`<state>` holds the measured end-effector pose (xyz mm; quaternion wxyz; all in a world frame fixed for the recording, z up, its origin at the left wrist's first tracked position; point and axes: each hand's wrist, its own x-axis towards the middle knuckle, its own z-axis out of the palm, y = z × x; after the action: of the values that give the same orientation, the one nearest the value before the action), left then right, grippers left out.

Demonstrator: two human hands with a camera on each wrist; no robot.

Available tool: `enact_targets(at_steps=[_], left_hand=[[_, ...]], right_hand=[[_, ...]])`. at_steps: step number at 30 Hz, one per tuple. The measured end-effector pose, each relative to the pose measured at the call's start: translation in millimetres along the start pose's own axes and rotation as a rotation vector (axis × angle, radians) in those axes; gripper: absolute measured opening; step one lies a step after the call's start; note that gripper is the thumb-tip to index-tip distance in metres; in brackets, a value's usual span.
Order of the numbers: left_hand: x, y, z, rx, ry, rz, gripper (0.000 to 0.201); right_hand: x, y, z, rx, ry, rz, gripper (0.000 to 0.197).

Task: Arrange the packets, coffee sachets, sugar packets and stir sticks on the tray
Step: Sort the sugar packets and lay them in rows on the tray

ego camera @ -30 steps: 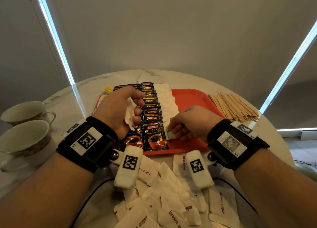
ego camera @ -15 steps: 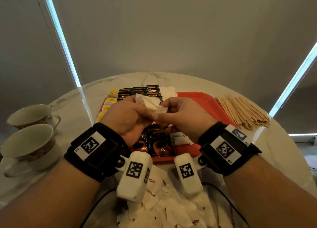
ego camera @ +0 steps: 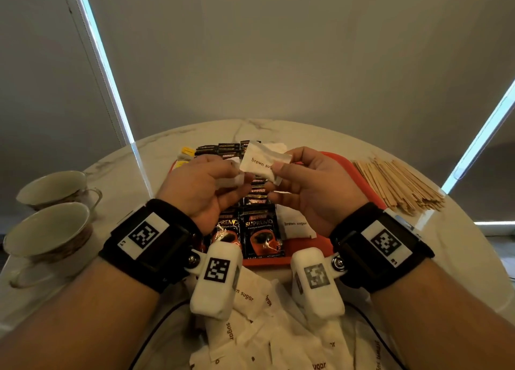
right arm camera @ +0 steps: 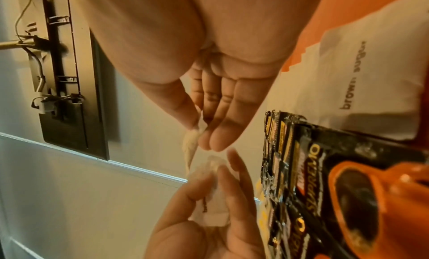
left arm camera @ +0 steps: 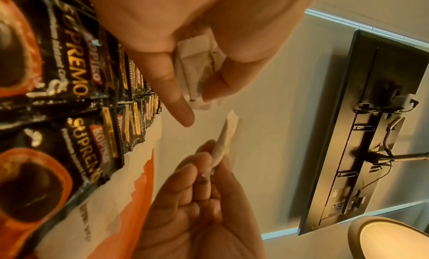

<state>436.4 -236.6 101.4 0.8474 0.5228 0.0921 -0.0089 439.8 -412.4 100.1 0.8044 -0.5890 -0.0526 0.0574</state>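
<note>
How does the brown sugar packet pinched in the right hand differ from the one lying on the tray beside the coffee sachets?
The white paper brown sugar packet pinched by the right hand is lifted, tilted and creased; the white brown sugar packet lying on the orange plastic tray at is flat and untouched. The held one stands clear of the black coffee sachets; the lying one sits beside them. Both carry the same "brown sugar" print.

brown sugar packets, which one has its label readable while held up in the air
The brown sugar packet pinched in the right hand, raised above the tray; the left hand grips crumpled packets.
</note>
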Motion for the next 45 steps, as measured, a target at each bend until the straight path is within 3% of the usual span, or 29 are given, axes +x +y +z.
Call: enact_targets(at_steps=[3, 7, 11, 16, 26, 30, 35, 45], left_hand=[[-5.4, -1.2, 0.9, 0.001, -0.063, -0.044, 0.022], [-6.9, -1.0, 3.6, 0.028, -0.09, -0.031, 0.012], [-0.6, -5.6, 0.2, 0.199, -0.087, 0.078, 0.039], [-4.6, -8.1, 1.4, 0.336, -0.129, 0.13, 0.034], [-11.0, -8.0, 9.0, 0.234, -0.081, 0.012, 0.026], [-7.3, -4.0, 6.3, 0.128, -0.021, -0.026, 0.027], [-6.5, 2.4, 3.0, 0.063, 0.017, -0.039, 0.035], [-6.5, 2.1, 4.1, 0.09, 0.005, -0.053, 0.033]], right_hand=[[-0.6, 5.5, 3.5, -0.043, 0.016, -0.009, 0.017], [-0.8, 9.0, 4.0, -0.114, 0.063, -0.013, 0.024], [-0.9, 6.3, -0.6, -0.278, 0.026, 0.026, 0.028], [0.3, 2.8, -5.0, -0.388, 0.022, 0.042, 0.01], [-2.0, -3.9, -19.8, -0.598, 0.074, -0.006, 0.008], [-10.3, -1.6, -32.4, -0.652, 0.181, 0.103, 0.012], [-25.3, -6.4, -42.9, -0.783, 0.187, 0.307, 0.013], [-19.5, -10.7, -36.6, -1.036, 0.095, 0.299, 0.01]])
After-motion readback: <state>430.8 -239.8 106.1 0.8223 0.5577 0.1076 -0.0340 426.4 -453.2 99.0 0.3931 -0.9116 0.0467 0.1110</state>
